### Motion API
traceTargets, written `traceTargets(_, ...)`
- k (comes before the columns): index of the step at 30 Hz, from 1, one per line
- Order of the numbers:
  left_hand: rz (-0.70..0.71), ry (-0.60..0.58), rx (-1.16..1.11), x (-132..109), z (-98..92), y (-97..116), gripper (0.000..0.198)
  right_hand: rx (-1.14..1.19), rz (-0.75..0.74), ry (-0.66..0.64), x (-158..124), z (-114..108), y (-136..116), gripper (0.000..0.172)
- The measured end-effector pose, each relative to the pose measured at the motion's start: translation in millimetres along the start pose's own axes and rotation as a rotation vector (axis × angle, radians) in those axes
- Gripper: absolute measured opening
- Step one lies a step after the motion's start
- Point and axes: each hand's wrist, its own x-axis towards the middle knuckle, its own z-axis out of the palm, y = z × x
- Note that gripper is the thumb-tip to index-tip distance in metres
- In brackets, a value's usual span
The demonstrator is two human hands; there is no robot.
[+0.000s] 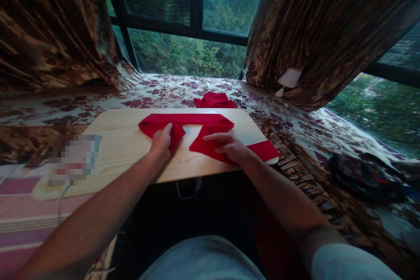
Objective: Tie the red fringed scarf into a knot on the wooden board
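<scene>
A long red cloth strip lies on a light wooden board, its two ends folded toward me so that it makes an arch. My left hand is closed on the left end, thumb on top; its other fingers are partly hidden. Over the right end, my right hand rests with the index finger stretched out and the fingers apart. Another flat red cloth piece lies by the board's right corner, and a crumpled red cloth sits just beyond the far edge.
The wooden board has a blurred-out object at its left end, with a cable running down from it. Patterned fabric covers the surface behind. A small white lamp stands back right; a dark bag-like item lies at right.
</scene>
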Motion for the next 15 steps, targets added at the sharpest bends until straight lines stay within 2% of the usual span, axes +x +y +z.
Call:
traceTargets(2, -0.028, -0.017, -0.035, 0.5, -0.9, -0.9, 0.023, 0.009, -0.064, 0.044, 6.6, 5.0, -1.8, 0.045)
traceTargets(5, -0.019, -0.037, -0.048, 1.9, -2.7, -2.2, 0.023, -0.066, 0.052, 0.018, 17.5, 10.4, 1.3, 0.040)
traceTargets(8, 0.001, -0.042, -0.022, 3.3, -3.9, -2.0, 0.023, -0.200, 0.200, -0.084, 24.4, 13.8, 6.7, 0.050)
traceTargets(11, 0.031, -0.031, 0.007, 4.1, -4.5, 1.4, 0.024, -0.439, 0.296, -0.167, 27.4, 18.1, 7.0, 0.063)
traceTargets(15, 0.070, -0.006, 0.036, 5.1, -2.8, 10.8, 0.023, -0.757, 0.254, -0.199, 32.7, 29.2, -1.7, 0.077)
